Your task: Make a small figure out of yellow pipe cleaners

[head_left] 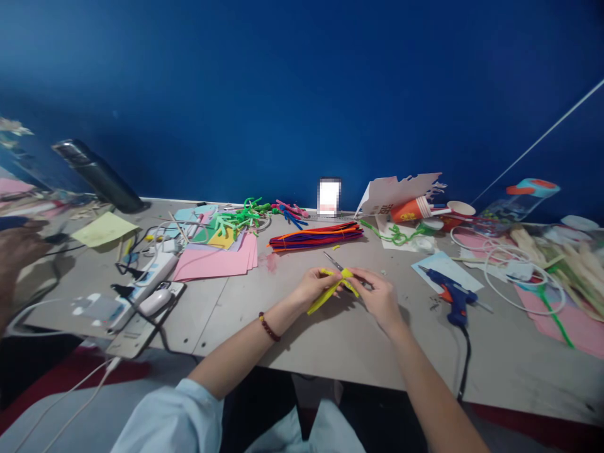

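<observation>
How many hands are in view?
3: the wearer's left hand and right hand at the yellow material, another person's blurred hand at far left. Others may be hidden.

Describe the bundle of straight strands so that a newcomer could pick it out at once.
Follow the blue wall down to the grey table. Beyond the left hand and right hand, towards that wall, lies the bundle. Its long orange, red and purple strands run side by side, unlike the tangled green strands to its left.
</observation>
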Demonstrator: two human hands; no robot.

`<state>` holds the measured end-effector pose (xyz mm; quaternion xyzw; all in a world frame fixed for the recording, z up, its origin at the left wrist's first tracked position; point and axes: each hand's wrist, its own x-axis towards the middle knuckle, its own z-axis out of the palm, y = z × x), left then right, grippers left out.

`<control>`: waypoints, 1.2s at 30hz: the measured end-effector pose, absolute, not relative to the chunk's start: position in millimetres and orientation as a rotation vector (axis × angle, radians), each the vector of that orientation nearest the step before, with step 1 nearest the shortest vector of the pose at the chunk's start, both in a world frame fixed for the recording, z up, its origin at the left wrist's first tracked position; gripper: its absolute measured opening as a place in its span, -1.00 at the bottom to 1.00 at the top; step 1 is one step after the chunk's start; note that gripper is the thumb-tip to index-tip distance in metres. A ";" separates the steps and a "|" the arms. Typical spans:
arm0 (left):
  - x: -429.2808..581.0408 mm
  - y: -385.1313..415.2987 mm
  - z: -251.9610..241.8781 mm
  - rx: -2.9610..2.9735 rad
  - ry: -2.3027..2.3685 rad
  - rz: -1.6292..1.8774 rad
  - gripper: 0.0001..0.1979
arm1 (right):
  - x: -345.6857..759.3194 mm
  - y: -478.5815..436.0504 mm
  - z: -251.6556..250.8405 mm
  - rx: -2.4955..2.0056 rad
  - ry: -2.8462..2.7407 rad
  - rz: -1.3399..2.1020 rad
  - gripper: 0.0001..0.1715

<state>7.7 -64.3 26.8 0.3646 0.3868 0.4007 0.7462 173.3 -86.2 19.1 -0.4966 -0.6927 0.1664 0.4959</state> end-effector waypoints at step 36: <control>-7.4 -54.7 25.5 1.147 0.912 0.661 -0.66 | 179.6 -82.4 14.6 -1.239 -2.057 0.621 -0.75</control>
